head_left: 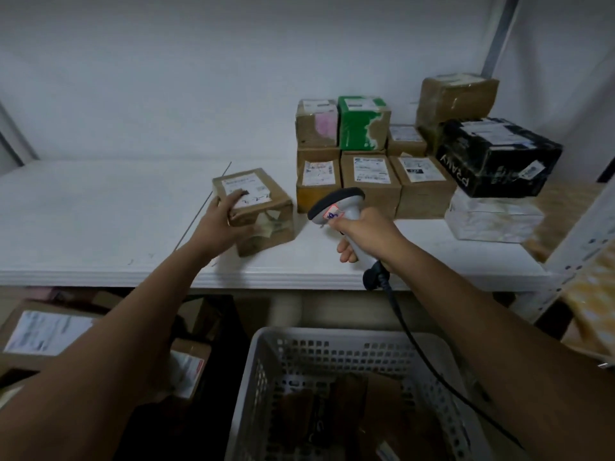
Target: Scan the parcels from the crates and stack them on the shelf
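Observation:
A small brown cardboard parcel (263, 207) with a white label stands on the white shelf (100, 221). My left hand (221, 224) grips its left side, fingers over the top edge onto the label. My right hand (369, 232) holds a grey barcode scanner (336, 204) by the handle, its head pointing left toward the parcel. A black cable (416, 347) hangs from the scanner. To the right sits a stack of parcels (369, 154), several brown, one green (361, 128), one black (496, 158).
A grey perforated crate (276, 367) with brown parcels inside stands below the shelf's front edge. More labelled boxes (46, 334) lie at the lower left. A white wrapped parcel (492, 217) sits under the black one. A metal shelf upright (575, 234) rises at the right.

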`<state>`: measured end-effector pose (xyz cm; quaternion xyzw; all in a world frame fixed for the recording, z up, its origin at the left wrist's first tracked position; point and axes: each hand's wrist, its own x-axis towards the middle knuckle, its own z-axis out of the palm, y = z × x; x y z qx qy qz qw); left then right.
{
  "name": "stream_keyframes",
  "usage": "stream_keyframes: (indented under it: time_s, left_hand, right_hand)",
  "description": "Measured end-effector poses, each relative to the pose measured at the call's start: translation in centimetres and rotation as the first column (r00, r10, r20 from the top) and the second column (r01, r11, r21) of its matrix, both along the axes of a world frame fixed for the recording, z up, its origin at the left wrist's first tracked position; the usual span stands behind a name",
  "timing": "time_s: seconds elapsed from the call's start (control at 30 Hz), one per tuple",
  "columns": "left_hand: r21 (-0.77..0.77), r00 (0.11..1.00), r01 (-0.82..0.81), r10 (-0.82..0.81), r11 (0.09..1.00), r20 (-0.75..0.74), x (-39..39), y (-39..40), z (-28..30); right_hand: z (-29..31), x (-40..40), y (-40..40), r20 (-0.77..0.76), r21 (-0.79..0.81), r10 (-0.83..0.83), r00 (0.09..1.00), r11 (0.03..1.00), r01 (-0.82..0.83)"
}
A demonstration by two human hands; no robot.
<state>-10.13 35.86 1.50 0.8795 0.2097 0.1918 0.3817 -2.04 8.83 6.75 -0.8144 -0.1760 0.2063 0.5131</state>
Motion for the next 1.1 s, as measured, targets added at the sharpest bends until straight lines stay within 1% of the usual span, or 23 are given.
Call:
stream_keyframes:
  time_s: [0.1, 0.13, 0.2, 0.27, 0.4, 0.5, 0.53, 0.63, 0.83, 0.9, 0.97, 1.03, 1.1]
  left_hand:
    - [0.231, 0.990, -0.141, 0.140, 0.963, 0.018, 1.9, 1.8, 0.1]
    - [0.269, 0.983, -0.182, 0.186, 0.946, 0.010, 2.9, 2.5, 0.1]
    - [0.293, 0.974, -0.219, 0.227, 0.931, 0.008, 5.3, 4.0, 0.0]
    - [0.294, 0.978, -0.206, 0.208, 0.933, 0.025, 8.4, 5.4, -0.2]
    - [0.237, 0.988, -0.155, 0.149, 0.959, 0.045, 15.3, 7.5, -0.2]
    - [0.072, 0.979, -0.177, 0.169, 0.982, 0.110, 19.6, 8.2, -0.2]
    - [0.042, 0.977, -0.185, 0.179, 0.982, 0.115, 20.7, 8.2, -0.3]
    - [0.081, 0.989, -0.148, 0.146, 0.986, 0.036, 22.7, 8.3, -1.0]
    - [0.170, 0.998, -0.050, 0.055, 0.984, -0.027, 20.9, 7.7, -1.3]
    - [0.165, 1.000, -0.010, 0.011, 0.986, -0.003, 19.2, 7.2, -0.6]
    - [0.103, 1.000, 0.016, -0.018, 0.995, 0.022, 16.9, 6.2, 0.0]
    - [-0.029, 0.998, 0.013, -0.012, 0.999, 0.061, 13.8, 4.0, 0.6]
    - [-0.109, 0.991, 0.011, 0.003, 0.994, 0.131, 10.0, 0.6, 1.3]
  right_hand:
    - [-1.1, 0.4, 1.6, -0.018, -0.034, 0.026, 0.999, 0.999, -0.027]
    - [-1.5, 0.7, 2.1, -0.024, -0.045, 0.036, 0.999, 0.998, -0.037]
    - [-2.3, 1.6, 3.1, -0.041, -0.064, 0.047, 0.998, 0.997, -0.050]
    - [-3.0, 2.8, 3.8, -0.052, -0.084, 0.041, 0.998, 0.995, -0.045]
    - [-3.7, 5.0, 4.6, -0.039, -0.092, 0.032, 0.999, 0.995, -0.036]
    - [-4.1, 6.2, 4.8, -0.023, -0.050, 0.039, 0.999, 0.998, -0.040]
    - [-4.2, 6.3, 4.8, -0.023, -0.045, 0.043, 0.999, 0.998, -0.044]
    - [-4.5, 6.5, 5.2, -0.030, -0.039, 0.059, 0.998, 0.997, -0.060]
    - [-3.4, 5.3, 4.9, -0.024, -0.005, 0.061, 0.998, 0.998, -0.061]
    - [-2.7, 4.5, 4.3, -0.017, 0.007, 0.056, 0.998, 0.998, -0.056]
    - [-2.0, 3.6, 3.4, -0.004, 0.001, 0.054, 0.999, 0.999, -0.054]
    - [-1.6, 2.4, 2.1, 0.006, -0.015, 0.053, 0.999, 0.998, -0.053]
    - [-1.6, 1.0, 0.6, 0.013, -0.040, 0.053, 0.998, 0.998, -0.053]
